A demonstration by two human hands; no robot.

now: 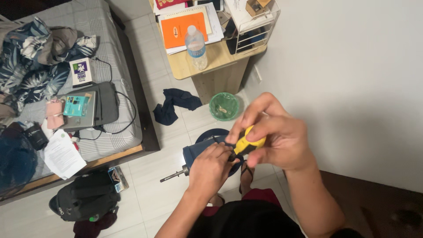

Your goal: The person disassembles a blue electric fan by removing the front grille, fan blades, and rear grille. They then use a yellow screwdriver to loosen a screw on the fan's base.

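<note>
Above the tiled floor (145, 176), beside the bed (101, 39), the right hand (277, 139) pinches a yellow-handled tool (246, 143) while the left hand (211, 169) grips the drill (194, 152) beneath; seemingly mid-fitting, needing steady alignment.

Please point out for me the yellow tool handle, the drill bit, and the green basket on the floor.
yellow tool handle (252, 143), head view, on its bare yellow side between the fingers.
drill bit (172, 176), head view, middle of the metal shaft.
green basket (215, 100), head view, on its upper-left rim.
</note>
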